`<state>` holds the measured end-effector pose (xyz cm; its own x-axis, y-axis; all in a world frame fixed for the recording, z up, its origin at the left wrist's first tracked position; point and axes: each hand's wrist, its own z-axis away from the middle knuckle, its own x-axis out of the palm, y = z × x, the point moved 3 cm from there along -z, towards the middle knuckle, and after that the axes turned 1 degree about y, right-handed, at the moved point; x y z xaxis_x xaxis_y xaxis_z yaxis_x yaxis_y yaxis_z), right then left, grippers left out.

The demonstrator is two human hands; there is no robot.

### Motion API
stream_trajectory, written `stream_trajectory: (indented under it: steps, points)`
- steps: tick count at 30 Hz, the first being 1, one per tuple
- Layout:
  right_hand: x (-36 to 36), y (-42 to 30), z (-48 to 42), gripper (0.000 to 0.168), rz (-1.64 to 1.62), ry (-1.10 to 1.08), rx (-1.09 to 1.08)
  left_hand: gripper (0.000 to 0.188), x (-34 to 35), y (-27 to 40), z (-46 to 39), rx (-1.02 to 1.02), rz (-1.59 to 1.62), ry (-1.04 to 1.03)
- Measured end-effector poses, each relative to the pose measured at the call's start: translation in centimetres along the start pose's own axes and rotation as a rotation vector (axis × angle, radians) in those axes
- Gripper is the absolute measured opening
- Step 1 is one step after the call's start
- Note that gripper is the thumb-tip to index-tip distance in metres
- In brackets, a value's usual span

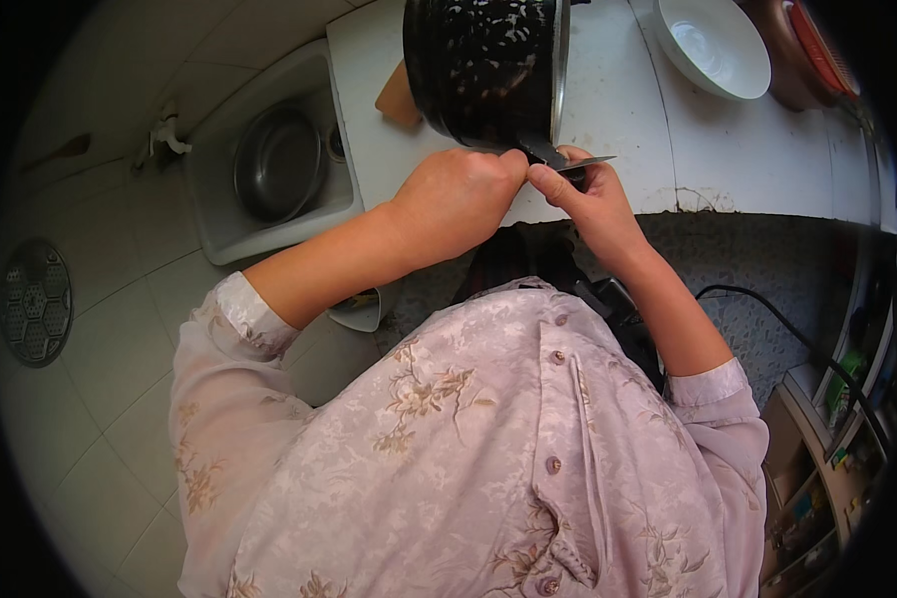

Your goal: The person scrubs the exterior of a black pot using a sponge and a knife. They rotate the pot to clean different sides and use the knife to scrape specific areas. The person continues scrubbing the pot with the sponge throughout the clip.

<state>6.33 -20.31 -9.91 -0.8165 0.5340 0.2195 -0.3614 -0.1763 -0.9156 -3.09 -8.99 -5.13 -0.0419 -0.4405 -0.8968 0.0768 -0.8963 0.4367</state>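
Observation:
A blackened metal pot (486, 71) lies on its side on the white countertop (605, 112), its rim facing right. Its dark handle (542, 149) points down towards me. My right hand (602, 202) grips the end of this handle, thumb in front and fingers behind. My left hand (467, 187) is closed against the handle, knuckles up; what is inside its fingers is hidden. A thin, pointed metal blade (590, 161) sticks out to the right across my right fingers. Which hand bears the blade cannot be made out.
Left of the counter, a sink (269, 241) holds a dark round pan (278, 164). A wooden block (398, 97) lies beside the pot. At the upper right stand a white bowl (717, 48) and a reddish-brown vessel (792, 67). A black cable (781, 318) hangs on the right, near shelves.

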Motion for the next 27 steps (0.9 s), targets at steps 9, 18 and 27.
stream_trajectory:
  steps: [9,18,27]
  points:
    - [0.5,-0.3,0.2,0.023,0.045,0.067,0.015,0.007,-0.1,-0.7,-0.2,-0.007,-0.188,0.024]
    - [0.0,0.5,0.6,0.024,0.079,-0.009,0.0,0.007,0.7,-0.3,0.7,0.011,-0.079,-0.008]
    - [-0.2,-0.5,0.7,0.023,0.114,0.079,0.039,0.008,0.4,-1.3,0.5,-0.018,-0.103,0.11]
